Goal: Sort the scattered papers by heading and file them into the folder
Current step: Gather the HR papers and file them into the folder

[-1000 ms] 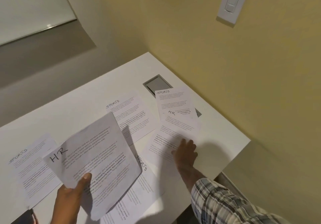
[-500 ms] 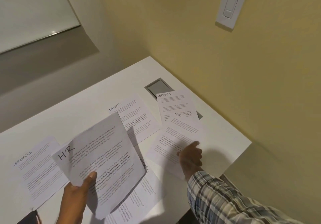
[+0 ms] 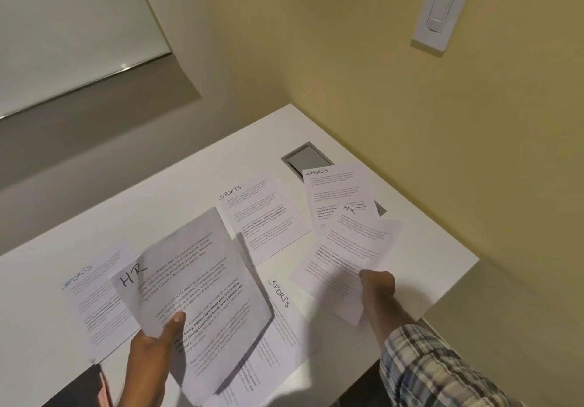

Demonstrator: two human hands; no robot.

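My left hand (image 3: 151,356) holds up a sheet headed HR (image 3: 192,283), thumb on its face, lifted above the white desk (image 3: 177,185). My right hand (image 3: 377,289) pinches the near edge of a second HR sheet (image 3: 344,248), which is blurred and partly lifted at the right. That sheet overlaps a SPORTS sheet (image 3: 335,192) by the wall. Other SPORTS sheets lie flat: one in the middle (image 3: 262,217), one at the left (image 3: 94,299), one partly under the held paper (image 3: 281,321). A dark folder corner (image 3: 79,387) shows at the bottom left.
A grey cable hatch (image 3: 303,157) is set in the desk near the yellow wall. The desk's right edge (image 3: 448,293) runs close behind my right hand. A light switch (image 3: 441,8) hangs on the wall; a whiteboard (image 3: 63,27) is at upper left.
My right hand went from lying flat on the second HR sheet to pinching its near edge and pulling it. The left hand kept its HR sheet raised.
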